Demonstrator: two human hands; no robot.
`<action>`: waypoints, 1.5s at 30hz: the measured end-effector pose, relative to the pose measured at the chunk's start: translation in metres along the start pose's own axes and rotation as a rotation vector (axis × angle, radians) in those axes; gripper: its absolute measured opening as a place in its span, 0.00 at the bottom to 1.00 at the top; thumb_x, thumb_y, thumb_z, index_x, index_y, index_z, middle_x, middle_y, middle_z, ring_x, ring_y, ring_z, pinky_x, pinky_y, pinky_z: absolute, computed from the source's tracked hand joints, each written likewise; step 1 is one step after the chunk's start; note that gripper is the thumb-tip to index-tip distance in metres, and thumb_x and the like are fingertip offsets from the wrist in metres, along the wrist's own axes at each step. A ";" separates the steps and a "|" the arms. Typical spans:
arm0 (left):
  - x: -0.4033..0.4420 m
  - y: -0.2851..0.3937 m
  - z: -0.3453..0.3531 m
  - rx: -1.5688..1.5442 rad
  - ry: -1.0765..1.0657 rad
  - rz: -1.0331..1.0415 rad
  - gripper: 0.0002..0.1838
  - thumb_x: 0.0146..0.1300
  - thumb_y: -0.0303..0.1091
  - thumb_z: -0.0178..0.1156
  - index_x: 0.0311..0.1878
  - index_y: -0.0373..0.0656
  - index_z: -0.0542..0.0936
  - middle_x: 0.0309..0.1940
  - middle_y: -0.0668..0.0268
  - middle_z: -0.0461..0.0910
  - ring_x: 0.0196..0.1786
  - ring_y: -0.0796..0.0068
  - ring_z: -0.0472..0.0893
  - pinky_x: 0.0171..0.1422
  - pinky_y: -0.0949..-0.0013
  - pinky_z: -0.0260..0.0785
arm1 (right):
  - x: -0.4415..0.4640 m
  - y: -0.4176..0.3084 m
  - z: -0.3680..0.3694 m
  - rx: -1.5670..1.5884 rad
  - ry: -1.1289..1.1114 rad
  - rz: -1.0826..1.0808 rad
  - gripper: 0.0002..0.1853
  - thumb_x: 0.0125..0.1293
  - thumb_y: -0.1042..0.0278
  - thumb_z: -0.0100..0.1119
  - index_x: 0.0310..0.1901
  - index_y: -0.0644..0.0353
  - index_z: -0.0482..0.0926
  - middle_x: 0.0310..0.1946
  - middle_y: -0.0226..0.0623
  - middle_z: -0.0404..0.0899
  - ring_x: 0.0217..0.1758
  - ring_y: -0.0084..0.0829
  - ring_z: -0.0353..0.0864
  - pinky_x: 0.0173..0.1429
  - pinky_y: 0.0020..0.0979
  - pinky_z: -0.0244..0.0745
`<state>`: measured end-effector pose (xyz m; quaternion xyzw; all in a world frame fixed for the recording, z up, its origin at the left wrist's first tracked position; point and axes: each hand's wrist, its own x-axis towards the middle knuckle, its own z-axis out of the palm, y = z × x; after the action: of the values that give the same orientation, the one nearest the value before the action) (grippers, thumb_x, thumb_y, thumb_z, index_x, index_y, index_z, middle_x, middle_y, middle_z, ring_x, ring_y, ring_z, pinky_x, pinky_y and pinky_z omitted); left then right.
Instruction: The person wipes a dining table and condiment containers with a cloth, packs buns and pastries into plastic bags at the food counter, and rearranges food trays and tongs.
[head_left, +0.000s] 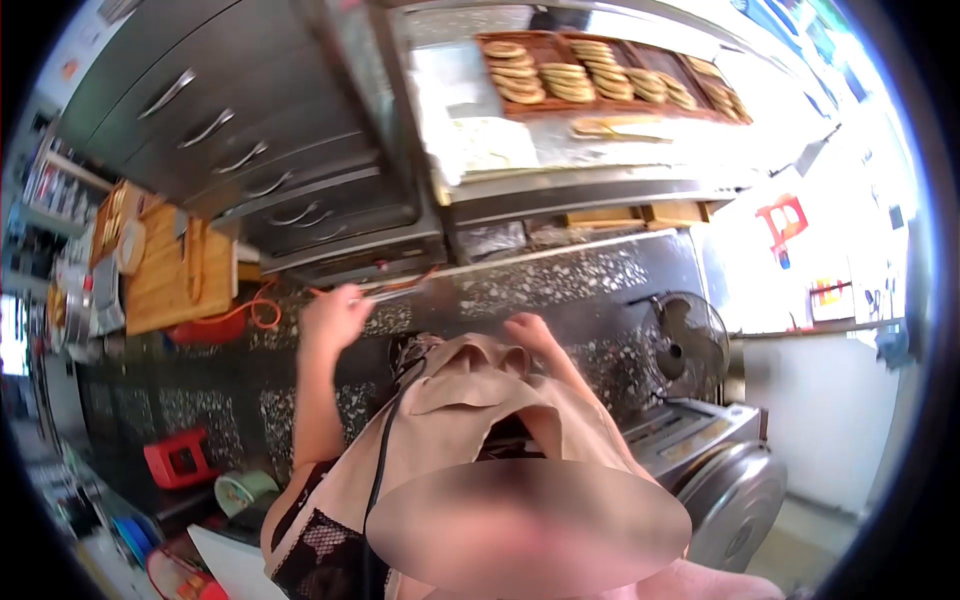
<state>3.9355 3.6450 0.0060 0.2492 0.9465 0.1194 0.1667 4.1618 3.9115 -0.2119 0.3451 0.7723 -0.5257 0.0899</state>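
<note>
My left hand (336,318) is raised in front of the steel oven, its fingers closed around a thin metal tool (395,293), which looks like tongs and points right. Beside the front of the beige apron (470,385) is my right hand (528,330); its fingers are curled and too small to read clearly, and no object shows in it. Beyond both hands, brown trays (553,75) with rows of flat round breads (515,75) rest on the white counter (550,150). A flat wooden piece (622,128) lies before the trays.
A steel oven with several handles (240,155) rises at upper left. The wooden table (165,265) holds a rolling pin (196,260). A fan (688,345) and a round steel lid (735,505) are at right. Red stools (182,460) and an orange cord (262,305) are at left.
</note>
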 end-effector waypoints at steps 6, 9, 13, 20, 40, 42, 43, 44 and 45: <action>-0.012 0.203 0.133 -0.374 -0.256 0.579 0.13 0.59 0.46 0.61 0.36 0.46 0.78 0.24 0.55 0.80 0.29 0.53 0.81 0.32 0.57 0.70 | -0.068 0.040 -0.077 1.346 -0.335 -0.004 0.35 0.62 0.47 0.60 0.66 0.54 0.62 0.61 0.40 0.69 0.61 0.39 0.72 0.64 0.43 0.67; -0.006 0.254 0.166 -0.465 -0.528 0.806 0.12 0.60 0.40 0.61 0.38 0.42 0.77 0.25 0.54 0.79 0.29 0.55 0.80 0.34 0.60 0.69 | -0.097 0.026 -0.118 1.876 -0.012 -0.402 0.28 0.66 0.55 0.57 0.64 0.56 0.64 0.58 0.42 0.72 0.62 0.41 0.71 0.64 0.45 0.67; 0.013 0.323 0.179 -0.579 -0.716 0.953 0.17 0.62 0.38 0.60 0.53 0.43 0.74 0.38 0.54 0.81 0.35 0.63 0.82 0.42 0.64 0.73 | -0.093 0.060 -0.159 2.003 0.325 -0.382 0.16 0.67 0.58 0.56 0.50 0.59 0.74 0.42 0.38 0.80 0.49 0.38 0.77 0.60 0.41 0.71; 0.118 0.428 0.223 -0.594 -0.662 0.876 0.22 0.60 0.32 0.60 0.58 0.40 0.71 0.46 0.55 0.79 0.44 0.63 0.81 0.50 0.66 0.73 | -0.057 0.116 -0.273 1.888 0.656 -0.107 0.14 0.64 0.53 0.58 0.39 0.55 0.74 0.29 0.30 0.76 0.35 0.30 0.76 0.46 0.34 0.72; 0.332 0.589 0.261 -0.013 -0.308 0.647 0.17 0.57 0.36 0.61 0.50 0.44 0.76 0.48 0.58 0.79 0.52 0.55 0.77 0.53 0.57 0.70 | 0.155 0.139 -0.572 1.200 0.388 0.147 0.15 0.56 0.75 0.57 0.45 0.58 0.67 0.29 0.32 0.71 0.32 0.27 0.74 0.37 0.29 0.71; 0.336 0.587 0.272 -0.025 -0.235 0.493 0.17 0.57 0.38 0.61 0.49 0.45 0.76 0.46 0.58 0.79 0.50 0.55 0.77 0.53 0.55 0.70 | 0.189 0.138 -0.608 0.977 0.280 0.058 0.15 0.55 0.73 0.60 0.43 0.59 0.68 0.28 0.31 0.71 0.31 0.25 0.72 0.37 0.27 0.69; 0.336 0.588 0.275 -0.028 -0.224 0.414 0.17 0.58 0.38 0.60 0.50 0.45 0.75 0.47 0.58 0.79 0.52 0.55 0.77 0.54 0.55 0.69 | 0.208 0.145 -0.624 0.824 0.298 -0.020 0.15 0.53 0.71 0.61 0.42 0.60 0.69 0.28 0.31 0.72 0.31 0.24 0.71 0.37 0.26 0.69; 0.334 0.598 0.272 -0.029 -0.206 0.365 0.17 0.58 0.38 0.60 0.50 0.45 0.75 0.47 0.58 0.79 0.52 0.55 0.77 0.54 0.55 0.69 | 0.223 0.135 -0.641 0.674 0.307 -0.110 0.16 0.52 0.70 0.63 0.41 0.61 0.70 0.28 0.31 0.73 0.31 0.23 0.70 0.37 0.25 0.68; 0.333 0.608 0.267 -0.037 -0.216 0.308 0.18 0.59 0.38 0.59 0.51 0.45 0.75 0.48 0.57 0.78 0.53 0.54 0.76 0.54 0.55 0.69 | 0.229 0.124 -0.662 0.503 0.315 -0.089 0.18 0.50 0.69 0.65 0.40 0.64 0.71 0.27 0.32 0.74 0.32 0.23 0.71 0.38 0.26 0.69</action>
<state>4.0252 4.3691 -0.1359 0.3992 0.8715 0.1333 0.2518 4.2175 4.6169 -0.1346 0.3999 0.6366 -0.6438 -0.1424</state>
